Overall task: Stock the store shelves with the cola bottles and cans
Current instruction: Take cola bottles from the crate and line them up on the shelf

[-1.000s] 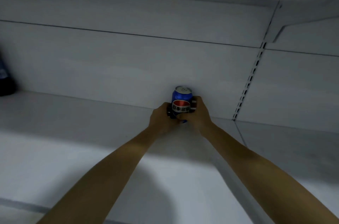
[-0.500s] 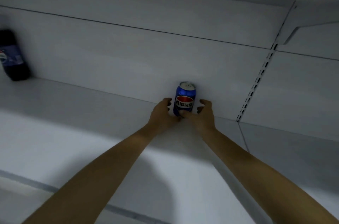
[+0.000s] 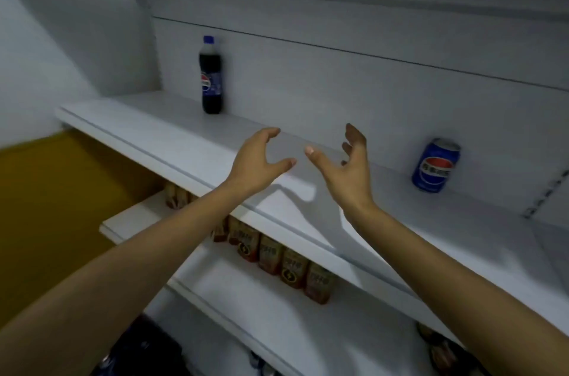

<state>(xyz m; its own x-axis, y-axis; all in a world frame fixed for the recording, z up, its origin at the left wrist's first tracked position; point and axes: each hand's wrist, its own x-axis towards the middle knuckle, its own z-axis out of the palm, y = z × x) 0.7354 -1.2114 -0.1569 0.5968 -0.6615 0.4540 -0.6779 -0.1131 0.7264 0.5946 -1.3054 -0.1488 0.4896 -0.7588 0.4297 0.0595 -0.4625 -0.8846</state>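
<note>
Over the top shelf (image 3: 138,126) my left grip (image 3: 255,163) and right grip (image 3: 351,169) have let go and drawn back, both spread open and empty, so that placement looks done, leaving one cola bottle (image 3: 211,76) upright at the back left and one cola can (image 3: 435,166) upright to my right

The row of orange-brown drink cartons (image 3: 291,267) on the lower white shelf (image 3: 277,329) runs out of sight behind the left forearm (image 3: 154,249) and under the upper white shelf board (image 3: 138,141), their print too blurred to read. Lettering on the blue cola can (image 3: 435,164) is smeared too. Dark blue shapes (image 3: 141,348) and brownish packs (image 3: 440,351) at the bottom edge are cut off and unidentifiable.
</note>
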